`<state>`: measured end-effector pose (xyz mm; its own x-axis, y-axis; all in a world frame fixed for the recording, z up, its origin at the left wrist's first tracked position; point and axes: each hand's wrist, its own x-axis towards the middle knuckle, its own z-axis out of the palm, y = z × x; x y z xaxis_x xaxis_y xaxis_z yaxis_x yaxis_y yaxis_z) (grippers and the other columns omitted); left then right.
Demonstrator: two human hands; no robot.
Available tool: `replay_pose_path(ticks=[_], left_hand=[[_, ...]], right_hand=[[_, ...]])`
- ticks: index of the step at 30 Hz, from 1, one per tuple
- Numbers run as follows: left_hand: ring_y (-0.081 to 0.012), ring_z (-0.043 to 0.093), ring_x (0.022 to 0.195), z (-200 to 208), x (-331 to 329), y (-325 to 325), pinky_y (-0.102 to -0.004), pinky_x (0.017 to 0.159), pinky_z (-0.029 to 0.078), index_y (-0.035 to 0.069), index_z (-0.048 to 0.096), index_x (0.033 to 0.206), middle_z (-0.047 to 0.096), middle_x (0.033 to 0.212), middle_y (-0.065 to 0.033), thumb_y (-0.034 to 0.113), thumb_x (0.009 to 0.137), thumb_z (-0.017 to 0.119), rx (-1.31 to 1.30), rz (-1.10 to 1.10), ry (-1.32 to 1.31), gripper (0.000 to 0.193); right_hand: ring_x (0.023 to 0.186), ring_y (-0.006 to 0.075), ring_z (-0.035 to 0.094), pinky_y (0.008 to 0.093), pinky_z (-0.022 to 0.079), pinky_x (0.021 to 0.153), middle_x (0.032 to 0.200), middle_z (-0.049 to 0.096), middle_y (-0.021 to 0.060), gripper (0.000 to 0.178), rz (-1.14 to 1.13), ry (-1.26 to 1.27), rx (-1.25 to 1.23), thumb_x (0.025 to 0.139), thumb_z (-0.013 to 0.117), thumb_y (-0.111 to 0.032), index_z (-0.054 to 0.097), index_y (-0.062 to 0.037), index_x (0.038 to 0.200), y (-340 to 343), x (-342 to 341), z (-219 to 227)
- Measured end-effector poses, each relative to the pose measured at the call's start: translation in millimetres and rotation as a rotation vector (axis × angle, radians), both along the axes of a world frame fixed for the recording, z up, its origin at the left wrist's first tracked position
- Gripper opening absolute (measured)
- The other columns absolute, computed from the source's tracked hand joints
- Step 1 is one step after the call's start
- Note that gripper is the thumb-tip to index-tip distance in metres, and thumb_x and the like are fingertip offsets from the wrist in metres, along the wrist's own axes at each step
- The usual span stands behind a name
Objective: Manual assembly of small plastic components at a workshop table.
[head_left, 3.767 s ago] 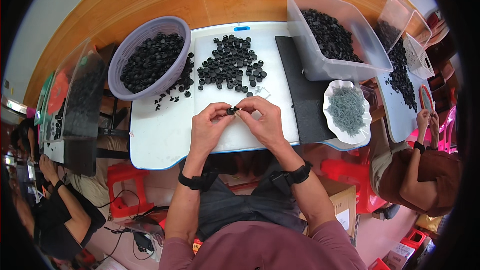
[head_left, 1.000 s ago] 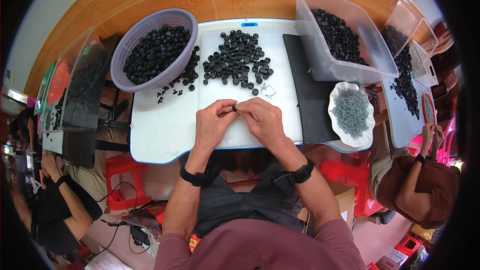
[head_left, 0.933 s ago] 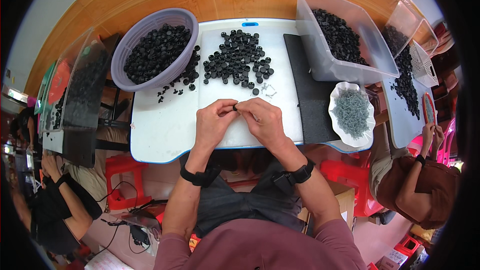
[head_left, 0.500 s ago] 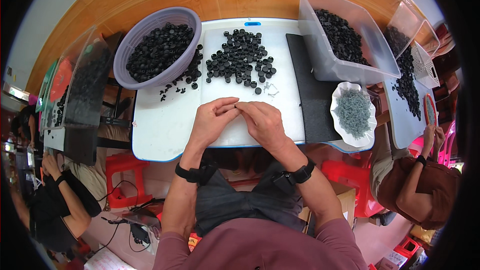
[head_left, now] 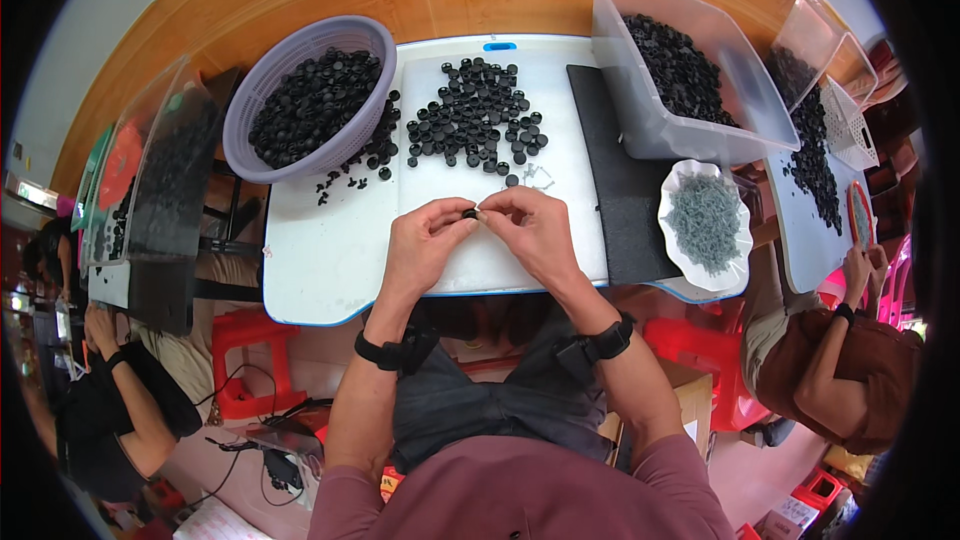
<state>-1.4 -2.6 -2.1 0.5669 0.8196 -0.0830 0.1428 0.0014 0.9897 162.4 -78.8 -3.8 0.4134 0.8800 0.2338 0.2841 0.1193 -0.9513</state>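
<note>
My left hand (head_left: 428, 240) pinches a small round black knob (head_left: 469, 213) between thumb and fingertips, over the white tabletop. Right beside it, my right hand (head_left: 527, 230) is closed in a pinch, and a tiny pale tip, like one of the thin grey screws, shows at its fingertips against the knob. Just beyond my fingers lie a few loose thin grey screws (head_left: 540, 178). A spread of black round knobs (head_left: 470, 115) covers the tabletop farther back.
A purple basket (head_left: 240, 145) of black parts stands back left, with small black pieces spilled beside it. To the right are a black mat (head_left: 625, 200), a clear bin (head_left: 690, 140) of black parts and a white scalloped dish (head_left: 708, 280) of grey screws. People work at both sides.
My hands have turned a little and their fingertips have drawn slightly apart, so the black knob shows more plainly in my left fingers. The view has shifted slightly.
</note>
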Motion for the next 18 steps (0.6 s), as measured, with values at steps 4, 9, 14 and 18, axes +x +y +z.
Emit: replay_pose_path(ticks=[4, 9, 14, 18], left_hand=[[-0.0137, 0.070, 0.096, -3.2, -0.3, 0.0, -0.0251, 0.085, 0.056, -0.005, 0.069, 0.117, 0.074, 0.107, -0.0124, 0.004, 0.091, 0.073, 0.021, 0.010, 0.015, 0.028], [-0.0134, 0.069, 0.096, 1.3, -0.1, 0.3, -0.0251, 0.086, 0.056, -0.005, 0.069, 0.118, 0.074, 0.107, -0.0114, 0.004, 0.091, 0.074, 0.030, -0.014, 0.015, 0.029], [-0.0128, 0.069, 0.095, 3.8, -0.7, 2.1, -0.0247, 0.085, 0.055, -0.005, 0.070, 0.118, 0.074, 0.106, -0.0102, 0.003, 0.090, 0.075, -0.012, -0.017, 0.005, 0.030], [-0.0126, 0.069, 0.094, 3.1, 1.9, 0.8, -0.0247, 0.085, 0.055, -0.005, 0.070, 0.118, 0.075, 0.105, -0.0101, 0.004, 0.090, 0.075, -0.029, -0.017, 0.003, 0.029]], right_hand=[[0.065, 0.0146, 0.065, 0.0278, 0.051, 0.061, 0.082, 0.074, 0.0100, 0.012, 0.024, -0.052, -0.084, 0.083, 0.076, -0.009, 0.077, -0.0003, 0.091, 1.4, -1.0, 0.9], [0.066, 0.0165, 0.066, 0.0294, 0.052, 0.062, 0.082, 0.074, 0.0112, 0.013, 0.008, -0.063, -0.103, 0.082, 0.075, -0.010, 0.077, -0.0003, 0.091, 2.6, -1.6, -0.1], [0.066, 0.0189, 0.067, 0.0310, 0.053, 0.063, 0.081, 0.073, 0.0123, 0.012, 0.022, -0.092, -0.089, 0.082, 0.074, -0.009, 0.075, 0.0002, 0.091, 3.1, -2.8, -0.1], [0.066, 0.0184, 0.067, 0.0306, 0.053, 0.063, 0.080, 0.073, 0.0121, 0.011, 0.016, -0.097, -0.077, 0.083, 0.073, -0.008, 0.075, 0.0005, 0.090, 2.9, -1.6, -4.0]])
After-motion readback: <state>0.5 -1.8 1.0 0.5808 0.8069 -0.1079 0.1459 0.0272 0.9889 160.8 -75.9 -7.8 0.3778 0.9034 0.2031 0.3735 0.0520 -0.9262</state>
